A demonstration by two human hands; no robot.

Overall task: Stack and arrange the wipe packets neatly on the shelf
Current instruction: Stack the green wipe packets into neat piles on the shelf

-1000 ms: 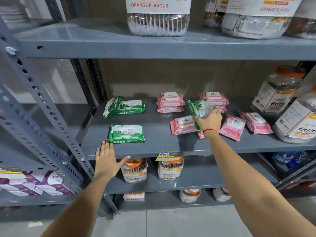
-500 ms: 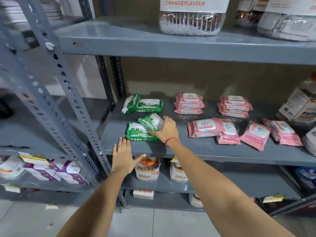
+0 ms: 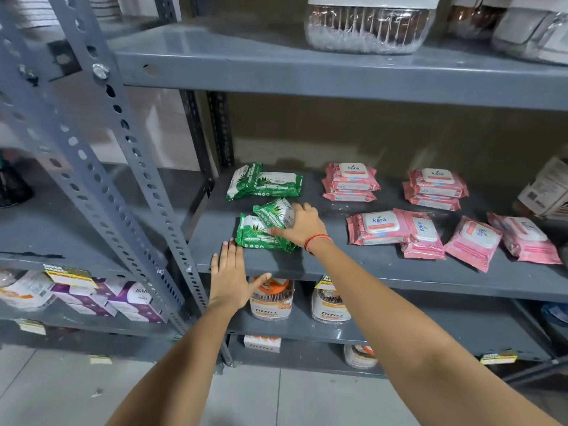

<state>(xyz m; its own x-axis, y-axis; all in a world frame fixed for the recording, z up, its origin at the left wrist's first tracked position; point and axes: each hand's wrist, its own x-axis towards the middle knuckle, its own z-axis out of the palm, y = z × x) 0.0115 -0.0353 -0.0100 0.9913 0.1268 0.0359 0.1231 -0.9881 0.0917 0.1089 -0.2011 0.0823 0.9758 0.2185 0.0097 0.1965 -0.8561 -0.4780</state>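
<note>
On the grey middle shelf [image 3: 353, 269], my right hand [image 3: 302, 224] grips a green wipe packet [image 3: 272, 212] and holds it tilted on top of another green packet [image 3: 261, 235] near the front edge. My left hand [image 3: 229, 273] lies flat and open on the shelf's front lip, fingertips close to the lower green packet. Two more green packets [image 3: 264, 182] lie behind, overlapping. Pink wipe packets form two stacks at the back [image 3: 350, 181] [image 3: 435, 187], and several loose pink ones [image 3: 381, 227] [image 3: 473, 241] [image 3: 524, 236] lie scattered to the right.
A perforated grey upright [image 3: 132, 167] stands left of the shelf. Clear jars [image 3: 367, 29] sit on the shelf above, orange-lidded jars [image 3: 270, 298] on the one below. A jar [image 3: 545, 189] stands at the far right. Purple boxes [image 3: 123, 298] fill the left rack.
My right hand carried the green packet from the pink packets on the right over to the left and set it down onto the front green packet. My left hand stayed on the shelf edge.
</note>
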